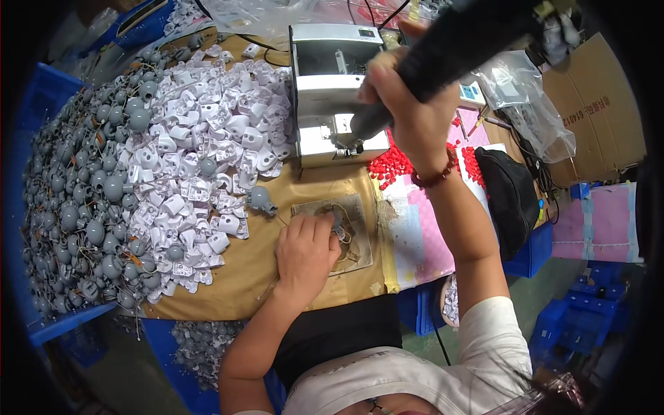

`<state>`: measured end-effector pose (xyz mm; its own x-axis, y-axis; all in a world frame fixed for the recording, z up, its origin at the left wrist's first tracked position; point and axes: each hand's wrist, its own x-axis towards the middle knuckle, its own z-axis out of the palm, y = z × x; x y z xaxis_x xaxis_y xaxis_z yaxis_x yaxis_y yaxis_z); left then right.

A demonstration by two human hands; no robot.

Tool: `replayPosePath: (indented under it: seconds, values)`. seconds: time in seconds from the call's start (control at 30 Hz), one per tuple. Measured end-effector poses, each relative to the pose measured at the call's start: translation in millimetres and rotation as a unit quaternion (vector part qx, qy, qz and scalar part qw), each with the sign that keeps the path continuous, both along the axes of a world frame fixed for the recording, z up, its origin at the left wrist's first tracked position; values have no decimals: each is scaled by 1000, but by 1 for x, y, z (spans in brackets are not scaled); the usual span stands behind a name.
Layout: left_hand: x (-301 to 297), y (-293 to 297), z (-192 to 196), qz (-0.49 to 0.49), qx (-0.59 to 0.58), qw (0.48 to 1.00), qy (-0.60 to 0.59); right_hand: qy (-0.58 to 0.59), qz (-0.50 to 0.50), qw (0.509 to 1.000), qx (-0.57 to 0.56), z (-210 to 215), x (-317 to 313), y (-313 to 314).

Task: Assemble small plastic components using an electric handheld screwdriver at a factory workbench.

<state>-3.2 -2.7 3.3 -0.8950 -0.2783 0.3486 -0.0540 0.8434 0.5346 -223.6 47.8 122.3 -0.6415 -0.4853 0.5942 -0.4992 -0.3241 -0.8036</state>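
My right hand [415,114] is wrapped round a black powered screwdriver [443,59]. The tool slants down to the left, and its grey nose [370,122] is at the front of a white screw feeder box [333,149]. My left hand [308,249] rests on a worn square fixture plate [360,249], its fingers pressed together against a small grey round part [337,218]. A small pale piece shows beside the fingertips, and the fingers partly hide both. Left of that hand lies a grey rounded housing [261,200] with a wire.
A heap of white plastic fittings [207,131] and grey bulb-shaped housings [83,207] covers the left side. Red small parts [392,166] lie on pink sheet right of the feeder. Beyond are a black pouch [508,194], a plastic bag [529,104] and a cardboard box [598,104].
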Motion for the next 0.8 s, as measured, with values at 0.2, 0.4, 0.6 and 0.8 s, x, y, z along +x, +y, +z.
replayPosePath:
  seconds: [0.2, 0.4, 0.6, 0.8]
  values:
    - [0, -2, -3, 8, -17, 1000, 16, -93, 26, 993, 61, -14, -7, -22]
    - [1, -2, -2, 0, 41, 999, -17, -206, 75, 971, 94, -26, 59, 21]
    - [1, -3, -6, 12, 5, 1000, 9, -125, 104, 981, 110, -33, 85, 41]
    - [1, -2, -7, 22, 21, 999, 32, -44, 120, 983, 132, -42, 88, 46]
